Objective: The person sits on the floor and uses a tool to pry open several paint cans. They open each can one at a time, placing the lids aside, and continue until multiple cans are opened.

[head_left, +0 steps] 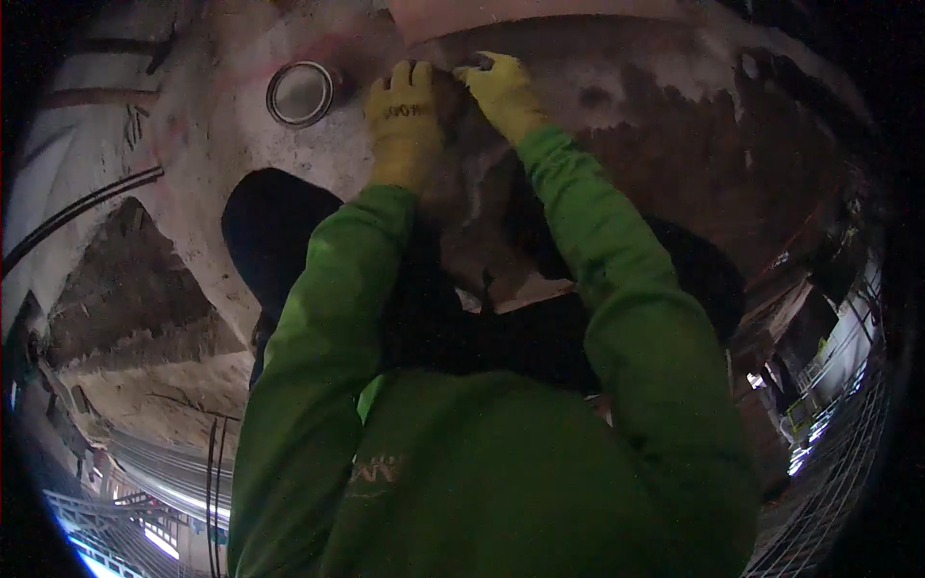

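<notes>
My left hand [403,125], in a yellow work glove, lies palm down on the grey concrete-like surface [217,135] with its fingers stretched forward and slightly apart. To its left stands a round metal tin [300,94] with a pale top and a shiny rim. My right hand [503,91], gloved the same way, is just right of the left one. Its thumb and forefinger curl toward each other around a small dark spot; whether that is an object or shadow is unclear. Both hands are near a dark, damp-looking patch [665,125].
My bent knees in dark trousers [275,226] flank the work area. Black cables [87,214] run across the surface at left. A reddish-brown curved edge [520,14] borders the far side. Wire mesh [829,482] and bright gaps lie low at right; metal framework [106,520] shows low at left.
</notes>
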Action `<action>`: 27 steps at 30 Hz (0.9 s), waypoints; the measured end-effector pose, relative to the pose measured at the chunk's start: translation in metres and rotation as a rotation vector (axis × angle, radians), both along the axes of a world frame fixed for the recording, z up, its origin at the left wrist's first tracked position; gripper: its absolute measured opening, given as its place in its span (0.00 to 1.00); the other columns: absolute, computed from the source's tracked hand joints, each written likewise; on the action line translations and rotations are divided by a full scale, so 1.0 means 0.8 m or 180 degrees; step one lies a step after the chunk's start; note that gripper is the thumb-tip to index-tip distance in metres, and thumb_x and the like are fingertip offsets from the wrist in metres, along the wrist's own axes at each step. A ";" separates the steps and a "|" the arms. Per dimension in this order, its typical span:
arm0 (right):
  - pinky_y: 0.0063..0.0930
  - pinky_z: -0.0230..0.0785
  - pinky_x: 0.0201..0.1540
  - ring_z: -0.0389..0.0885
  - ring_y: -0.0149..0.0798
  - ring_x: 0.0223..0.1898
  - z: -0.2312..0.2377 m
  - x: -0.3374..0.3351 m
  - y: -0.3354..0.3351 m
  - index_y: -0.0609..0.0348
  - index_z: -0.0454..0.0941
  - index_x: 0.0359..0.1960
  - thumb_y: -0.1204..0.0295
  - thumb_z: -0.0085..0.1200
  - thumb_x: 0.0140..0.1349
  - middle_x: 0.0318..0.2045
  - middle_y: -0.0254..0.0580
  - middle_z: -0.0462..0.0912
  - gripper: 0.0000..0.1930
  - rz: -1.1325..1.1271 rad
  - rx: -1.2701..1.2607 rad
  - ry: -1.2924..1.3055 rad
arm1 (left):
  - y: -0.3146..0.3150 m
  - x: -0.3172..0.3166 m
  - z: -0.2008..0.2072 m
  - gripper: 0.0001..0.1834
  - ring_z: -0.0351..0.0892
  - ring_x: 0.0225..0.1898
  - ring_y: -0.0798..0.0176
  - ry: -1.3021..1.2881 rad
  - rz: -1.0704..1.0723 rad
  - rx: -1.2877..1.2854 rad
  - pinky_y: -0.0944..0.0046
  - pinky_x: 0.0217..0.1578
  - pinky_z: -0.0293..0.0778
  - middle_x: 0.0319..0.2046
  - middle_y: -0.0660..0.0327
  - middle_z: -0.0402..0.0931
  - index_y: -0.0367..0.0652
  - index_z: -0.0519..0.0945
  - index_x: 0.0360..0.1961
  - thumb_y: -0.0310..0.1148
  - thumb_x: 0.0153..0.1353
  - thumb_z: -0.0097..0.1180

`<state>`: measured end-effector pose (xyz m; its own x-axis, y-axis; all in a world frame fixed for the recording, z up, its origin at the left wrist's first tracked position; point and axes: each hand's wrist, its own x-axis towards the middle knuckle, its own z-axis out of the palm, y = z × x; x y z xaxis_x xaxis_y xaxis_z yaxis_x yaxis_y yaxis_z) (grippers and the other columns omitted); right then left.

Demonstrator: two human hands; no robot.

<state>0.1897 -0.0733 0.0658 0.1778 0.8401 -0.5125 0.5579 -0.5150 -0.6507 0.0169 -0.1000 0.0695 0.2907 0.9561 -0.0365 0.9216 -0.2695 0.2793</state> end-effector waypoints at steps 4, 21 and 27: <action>0.36 0.76 0.48 0.85 0.36 0.40 -0.022 0.009 0.015 0.65 0.88 0.46 0.63 0.66 0.62 0.41 0.45 0.91 0.18 -0.0490 -0.0438 0.0283 | 0.000 0.007 0.000 0.37 0.77 0.57 0.39 -0.0058 0.0101 -0.0108 0.48 0.59 0.74 0.61 0.52 0.76 0.44 0.74 0.64 0.34 0.51 0.70; 0.33 0.79 0.49 0.88 0.35 0.40 -0.075 -0.007 -0.033 0.64 0.86 0.53 0.68 0.64 0.63 0.40 0.44 0.92 0.18 -0.0797 0.0648 0.0667 | -0.009 0.009 -0.011 0.36 0.77 0.55 0.35 -0.0027 0.0228 -0.0064 0.42 0.56 0.75 0.56 0.44 0.76 0.39 0.73 0.62 0.51 0.60 0.66; 0.39 0.80 0.53 0.90 0.52 0.44 0.043 -0.003 -0.004 0.64 0.84 0.56 0.67 0.63 0.63 0.43 0.56 0.90 0.21 0.0597 0.0596 -0.0169 | -0.013 -0.003 0.034 0.48 0.74 0.61 0.38 -0.0342 0.0176 -0.0547 0.45 0.61 0.72 0.62 0.44 0.73 0.40 0.69 0.67 0.50 0.48 0.78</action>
